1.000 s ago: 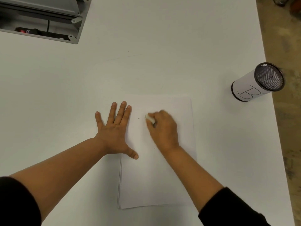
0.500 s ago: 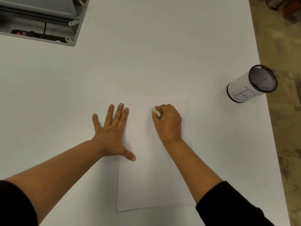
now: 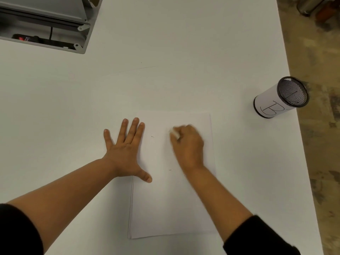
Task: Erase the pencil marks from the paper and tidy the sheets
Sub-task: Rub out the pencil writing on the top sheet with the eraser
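Note:
A small stack of white paper sheets [image 3: 171, 205] lies on the white table in front of me. My left hand [image 3: 127, 150] rests flat with fingers spread on the stack's left edge, pressing it down. My right hand [image 3: 187, 144] is closed around a white eraser [image 3: 174, 133], whose tip touches the upper part of the top sheet; hand and eraser are blurred. Two short pencil marks show on the sheet: one [image 3: 152, 136] between my hands, another [image 3: 170, 170] lower down beside my right wrist.
A black mesh pen cup [image 3: 276, 102] wrapped in white paper with a letter B stands near the table's right edge. A grey metal housing [image 3: 46, 24] with cables sits at the far left corner. The floor lies beyond the table's right edge [image 3: 294, 107].
My right hand with the eraser has shifted back and forth over the upper part of the sheet. My left hand has stayed flat on the stack's left edge.

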